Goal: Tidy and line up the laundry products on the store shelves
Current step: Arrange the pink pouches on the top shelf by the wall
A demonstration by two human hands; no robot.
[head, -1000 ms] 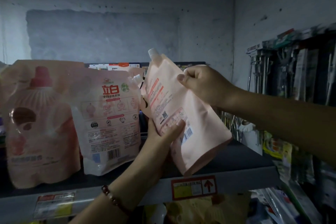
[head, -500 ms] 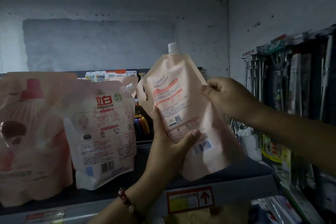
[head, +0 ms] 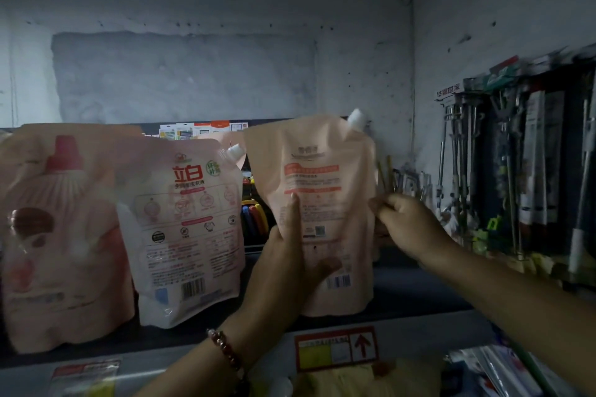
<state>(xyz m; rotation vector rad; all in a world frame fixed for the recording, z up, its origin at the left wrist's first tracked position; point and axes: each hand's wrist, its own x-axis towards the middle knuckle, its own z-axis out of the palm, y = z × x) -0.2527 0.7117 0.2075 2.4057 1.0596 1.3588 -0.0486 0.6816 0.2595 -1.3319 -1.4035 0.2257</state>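
your left hand [head: 283, 267] grips the pouch [head: 319, 203] upright on the shelf [head: 419, 287]; your right hand [head: 409, 226] pinches its edge. two more pouches, white [head: 187, 232] and pink [head: 61, 235], stand left; hanging tools [head: 516, 171] right.

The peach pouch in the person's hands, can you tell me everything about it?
The peach pouch is a soft, shiny plastic refill bag with a white screw cap at its top right corner. Orange bands, small print and a barcode show on the side facing us. It stands upright on the dark shelf, right of a white pouch. The left hand grips its lower left; the right hand pinches its right edge.
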